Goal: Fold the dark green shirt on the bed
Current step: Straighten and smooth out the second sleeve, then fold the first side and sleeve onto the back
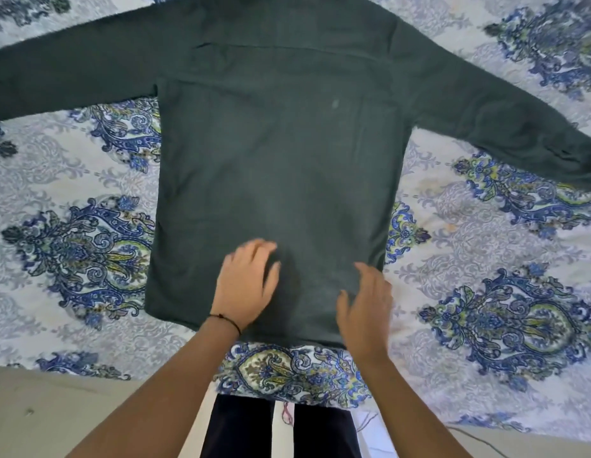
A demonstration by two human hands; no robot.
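Observation:
The dark green shirt [274, 166] lies flat on the bed, back side up, collar end far from me and hem near me. Both long sleeves are spread out, one to the left [72, 77] and one to the right [505, 127]. My left hand [246, 285] rests palm down on the lower part of the shirt, fingers apart, with a thin black band on the wrist. My right hand [366, 309] hovers over or touches the hem's right part, fingers spread. Neither hand grips any cloth.
The bed sheet [485, 259] is white with blue and green paisley prints. The bed's near edge [287, 401] runs just in front of my legs in dark trousers. Pale floor [56, 411] shows at the lower left.

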